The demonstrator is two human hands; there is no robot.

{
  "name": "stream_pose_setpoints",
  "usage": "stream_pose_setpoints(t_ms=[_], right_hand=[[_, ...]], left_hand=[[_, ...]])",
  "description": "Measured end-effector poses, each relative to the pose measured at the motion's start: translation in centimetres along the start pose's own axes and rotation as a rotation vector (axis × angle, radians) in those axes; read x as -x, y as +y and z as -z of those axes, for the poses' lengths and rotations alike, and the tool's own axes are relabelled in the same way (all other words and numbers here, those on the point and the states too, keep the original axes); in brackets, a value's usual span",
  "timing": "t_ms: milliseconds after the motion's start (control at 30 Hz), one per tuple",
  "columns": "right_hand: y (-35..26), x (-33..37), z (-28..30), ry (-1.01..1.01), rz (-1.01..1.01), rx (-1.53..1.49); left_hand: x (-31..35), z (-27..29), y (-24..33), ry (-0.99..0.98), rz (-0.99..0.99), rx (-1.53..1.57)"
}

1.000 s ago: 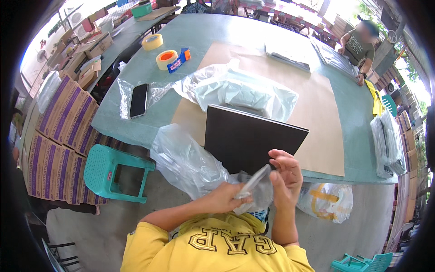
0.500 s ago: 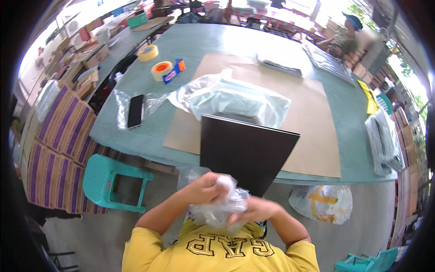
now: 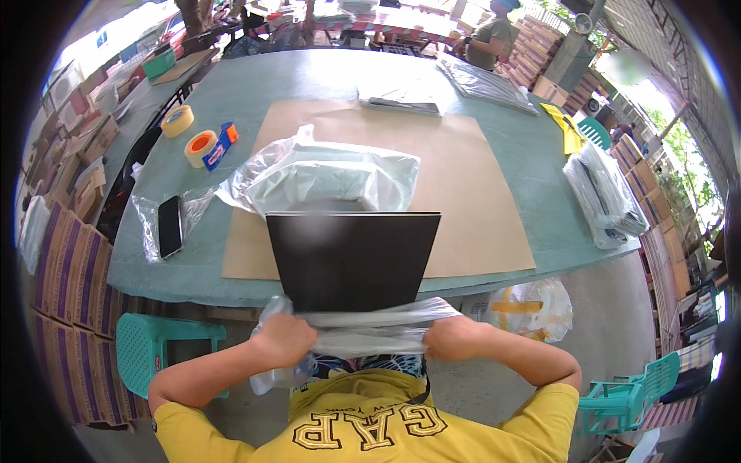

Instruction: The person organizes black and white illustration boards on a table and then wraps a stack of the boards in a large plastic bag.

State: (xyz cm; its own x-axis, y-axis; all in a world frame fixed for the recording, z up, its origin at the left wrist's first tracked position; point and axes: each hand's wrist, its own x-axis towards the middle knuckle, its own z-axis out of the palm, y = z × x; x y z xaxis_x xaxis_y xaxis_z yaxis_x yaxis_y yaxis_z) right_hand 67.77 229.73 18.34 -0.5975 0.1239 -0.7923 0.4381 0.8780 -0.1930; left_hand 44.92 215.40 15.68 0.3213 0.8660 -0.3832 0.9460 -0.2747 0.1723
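A clear plastic bag (image 3: 363, 330) is stretched sideways between my two hands, just in front of my lap. My left hand (image 3: 284, 340) is closed on its left end, with some loose plastic bunched below. On the opposite end, my right hand (image 3: 454, 337) grips in a fist. Directly beyond the bag a flat black panel (image 3: 351, 262) leans at the table's near edge; its lower edge is hidden behind the plastic. Behind the panel lies a translucent plastic-wrapped bundle (image 3: 332, 181), resting on brown paper (image 3: 478, 224).
On the table (image 3: 255, 85) are a phone (image 3: 170, 226), a tape roll (image 3: 177, 121), a tape dispenser (image 3: 210, 147) and wrapped flat packs (image 3: 606, 197). A green stool (image 3: 143, 347) stands at the left, near stacked cartons (image 3: 65, 270). A person (image 3: 490, 42) is at the far right.
My hands have moved apart, and the bunched bag is now pulled out wide between them. The black panel now appears more squarely in front of me. My view has turned to the right.
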Motion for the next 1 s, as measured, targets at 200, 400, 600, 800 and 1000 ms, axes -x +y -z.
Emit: stream_pose_setpoints(t_ms=[200,400,600,800,1000], right_hand=[[2.1,-2.2,-0.1,0.786,-0.095,0.233],[-0.1,-0.6,-1.2,0.102,0.13,0.35],[4.9,1.9,2.9,1.454,-0.111,-0.674],[1.2,-5.3,1.2,1.418,0.116,-0.353],[3.2,-3.7,4.0,1.837,-0.044,-0.375]], left_hand=[[0.3,-0.6,4.2,0.281,-0.678,-0.018],[-1.4,-2.0,-2.4,-0.081,0.171,-0.114],[0.5,-2.6,-0.1,0.213,-0.307,0.489],[3.0,-2.7,-10.8,0.97,0.796,0.691],[-1.2,-0.5,-8.6,1.3,0.436,0.476]])
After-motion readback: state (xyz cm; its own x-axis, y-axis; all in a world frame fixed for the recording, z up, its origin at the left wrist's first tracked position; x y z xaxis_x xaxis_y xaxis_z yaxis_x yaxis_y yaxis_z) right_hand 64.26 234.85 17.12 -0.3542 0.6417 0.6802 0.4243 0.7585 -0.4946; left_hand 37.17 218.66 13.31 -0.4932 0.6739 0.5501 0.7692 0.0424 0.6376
